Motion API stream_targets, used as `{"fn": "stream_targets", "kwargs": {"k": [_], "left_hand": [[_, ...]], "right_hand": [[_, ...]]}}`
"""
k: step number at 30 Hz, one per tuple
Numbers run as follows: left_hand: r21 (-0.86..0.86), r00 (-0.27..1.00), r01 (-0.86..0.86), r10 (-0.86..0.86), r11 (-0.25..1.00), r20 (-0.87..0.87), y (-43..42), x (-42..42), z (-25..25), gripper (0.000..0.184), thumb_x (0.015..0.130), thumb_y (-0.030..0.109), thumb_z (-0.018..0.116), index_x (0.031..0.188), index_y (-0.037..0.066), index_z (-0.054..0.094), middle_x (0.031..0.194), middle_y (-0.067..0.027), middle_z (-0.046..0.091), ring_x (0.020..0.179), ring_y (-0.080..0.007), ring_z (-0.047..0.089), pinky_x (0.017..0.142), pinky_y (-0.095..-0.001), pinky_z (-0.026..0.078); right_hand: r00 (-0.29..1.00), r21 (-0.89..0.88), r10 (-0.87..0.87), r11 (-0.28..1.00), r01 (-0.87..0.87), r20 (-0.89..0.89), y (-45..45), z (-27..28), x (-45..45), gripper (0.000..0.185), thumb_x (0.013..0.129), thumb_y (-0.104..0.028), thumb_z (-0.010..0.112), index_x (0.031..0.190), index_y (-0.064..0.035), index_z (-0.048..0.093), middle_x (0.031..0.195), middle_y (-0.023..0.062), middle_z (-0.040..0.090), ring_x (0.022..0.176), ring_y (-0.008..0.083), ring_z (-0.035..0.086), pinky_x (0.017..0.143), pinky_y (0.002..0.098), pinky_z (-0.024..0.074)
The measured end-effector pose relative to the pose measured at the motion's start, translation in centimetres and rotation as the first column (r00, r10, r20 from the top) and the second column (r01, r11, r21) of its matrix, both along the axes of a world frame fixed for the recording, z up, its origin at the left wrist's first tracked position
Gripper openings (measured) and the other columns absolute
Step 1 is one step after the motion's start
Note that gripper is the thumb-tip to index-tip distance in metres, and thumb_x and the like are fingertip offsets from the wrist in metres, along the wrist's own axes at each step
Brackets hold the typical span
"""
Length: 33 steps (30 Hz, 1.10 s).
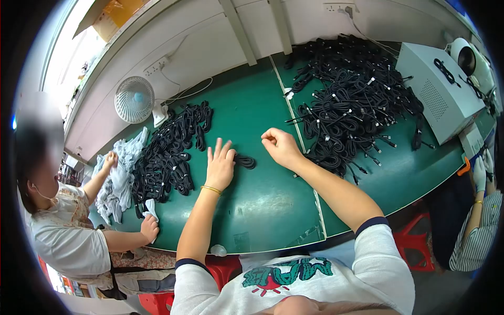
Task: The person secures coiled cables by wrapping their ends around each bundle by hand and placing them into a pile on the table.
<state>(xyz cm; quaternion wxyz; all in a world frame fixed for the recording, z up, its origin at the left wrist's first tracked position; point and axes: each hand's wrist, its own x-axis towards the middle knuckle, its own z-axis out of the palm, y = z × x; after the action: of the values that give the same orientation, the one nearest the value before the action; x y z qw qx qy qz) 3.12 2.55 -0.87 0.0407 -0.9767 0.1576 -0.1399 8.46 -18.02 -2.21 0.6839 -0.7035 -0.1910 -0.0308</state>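
At a green worktable (262, 210), with clock points counted from a single coiled black cable (245, 161) lying near the middle; at nine o'clock, just beside that coil, the left hand (220, 170), gold bangle (211, 189) at the wrist, fingers spread wide, contact with the coil impossible to tell; at two o'clock, apart from the coil, the right hand (282, 148), fingers curled, thumb and forefinger pressed together, no telling whether on anything; farther out at two, a large tangled heap of black cables (341, 100) with pale-tipped connectors, and past it a grey box (436, 84) with a perforated panel; at nine, a spread of bundled black cables (170, 152), bordered by crumpled pale cloths (123, 173); at ten, a white fan (135, 100); at eight, a co-worker (68, 241) with one hand at the cloths, the other near the table's edge; at three, another person's gloved hand (479, 176).
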Motion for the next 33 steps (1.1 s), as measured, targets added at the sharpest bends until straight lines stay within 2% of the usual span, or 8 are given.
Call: {"fn": "stream_targets", "kwargs": {"k": [5, 7, 10, 12, 17, 21, 24, 33], "left_hand": [[-0.39, 0.986, -0.073, 0.008, 0.918, -0.166, -1.1, -0.5, 0.2, 0.024, 0.087, 0.014, 0.045, 0.108, 0.003, 0.047, 0.085, -0.012, 0.059, 0.077, -0.0255, 0.058, 0.074, -0.0371, 0.046], [-0.866, 0.813, -0.384, -0.327, 0.32, -0.482, -2.0, -1.2, 0.8, 0.029, 0.09, 0.015, 0.04, 0.117, 0.003, 0.042, 0.089, -0.0093, 0.058, 0.075, -0.0159, 0.058, 0.069, -0.0302, 0.048], [-0.853, 0.727, -0.509, -0.586, -0.112, -0.357, -3.6, -3.0, 1.8, 0.037, 0.091, 0.014, 0.039, 0.126, 0.005, 0.031, 0.097, -0.0088, 0.055, 0.078, -0.0142, 0.057, 0.071, -0.0277, 0.049], [-0.843, 0.745, -0.513, -0.571, -0.16, -0.345, -4.3, -3.3, 1.7, 0.035, 0.09, 0.013, 0.043, 0.122, 0.004, 0.034, 0.098, -0.0085, 0.054, 0.079, -0.0148, 0.057, 0.073, -0.0286, 0.049], [-0.801, 0.806, -0.462, -0.556, -0.382, -0.2, -4.2, -3.5, 0.9, 0.033, 0.084, 0.007, 0.052, 0.113, 0.007, 0.039, 0.099, -0.005, 0.05, 0.08, -0.0134, 0.055, 0.065, -0.0254, 0.047], [-0.755, 0.778, -0.503, -0.601, -0.421, -0.183, -3.8, -3.8, 1.0, 0.032, 0.077, 0.004, 0.057, 0.107, 0.006, 0.047, 0.094, -0.0023, 0.05, 0.074, -0.0114, 0.052, 0.058, -0.0231, 0.043], [-0.722, 0.743, -0.546, -0.645, -0.426, -0.181, -3.6, -4.1, 1.2, 0.029, 0.073, 0.001, 0.059, 0.1, 0.007, 0.05, 0.088, -0.0033, 0.05, 0.078, -0.0133, 0.05, 0.059, -0.0242, 0.044], [-0.737, 0.897, -0.401, -0.397, -0.544, -0.195, -4.6, -3.8, 0.5, 0.017, 0.086, 0.009, 0.051, 0.102, 0.005, 0.047, 0.087, -0.0041, 0.056, 0.075, -0.0109, 0.056, 0.069, -0.0256, 0.049]], "right_hand": [[0.972, -0.307, 0.013, 0.95, 0.062, 0.235, -0.1, 0.4, -1.2, 0.032, 0.072, -0.011, 0.063, 0.101, -0.001, 0.053, 0.097, 0.0123, 0.056, 0.081, 0.0217, 0.058, 0.073, 0.0303, 0.0462], [0.923, -0.322, 0.064, 0.944, 0.067, 0.38, 0.0, 1.1, -1.7, 0.052, 0.07, -0.009, 0.066, 0.118, -0.0044, 0.045, 0.104, 0.0112, 0.051, 0.084, 0.0199, 0.056, 0.075, 0.0299, 0.045], [0.972, -0.09, 0.217, 0.974, -0.209, 0.087, 0.1, 2.8, -2.8, 0.05, 0.07, -0.004, 0.065, 0.117, -0.0056, 0.047, 0.101, 0.0079, 0.051, 0.079, 0.0151, 0.054, 0.067, 0.0265, 0.0449], [0.933, -0.203, 0.206, 0.968, -0.15, 0.294, 0.1, 3.1, -2.7, 0.05, 0.071, -0.004, 0.064, 0.117, -0.0056, 0.047, 0.102, 0.0079, 0.051, 0.078, 0.0143, 0.054, 0.063, 0.0253, 0.0448], [0.932, -0.207, 0.186, 0.97, -0.125, 0.309, 0.7, 2.9, -3.2, 0.037, 0.073, -0.006, 0.063, 0.109, -0.003, 0.054, 0.099, 0.0078, 0.053, 0.08, 0.0142, 0.054, 0.062, 0.0235, 0.0439], [0.973, -0.122, 0.164, 0.982, -0.145, 0.164, 0.7, 2.7, -3.3, 0.028, 0.077, -0.006, 0.063, 0.103, 0.0, 0.054, 0.093, 0.004, 0.055, 0.077, 0.0074, 0.053, 0.06, 0.0207, 0.0441], [0.889, 0.155, 0.456, 0.881, -0.446, -0.032, 0.8, 2.3, -3.2, 0.029, 0.08, -0.006, 0.061, 0.107, -0.0003, 0.05, 0.083, 0.0021, 0.056, 0.071, 0.0049, 0.054, 0.062, 0.0164, 0.0457], [0.881, 0.146, 0.379, 0.925, -0.351, -0.283, 1.3, 1.8, -3.1, 0.02, 0.083, -0.005, 0.054, 0.102, 0.0015, 0.053, 0.087, 0.0046, 0.058, 0.066, 0.007, 0.056, 0.054, 0.0192, 0.0473]]}}
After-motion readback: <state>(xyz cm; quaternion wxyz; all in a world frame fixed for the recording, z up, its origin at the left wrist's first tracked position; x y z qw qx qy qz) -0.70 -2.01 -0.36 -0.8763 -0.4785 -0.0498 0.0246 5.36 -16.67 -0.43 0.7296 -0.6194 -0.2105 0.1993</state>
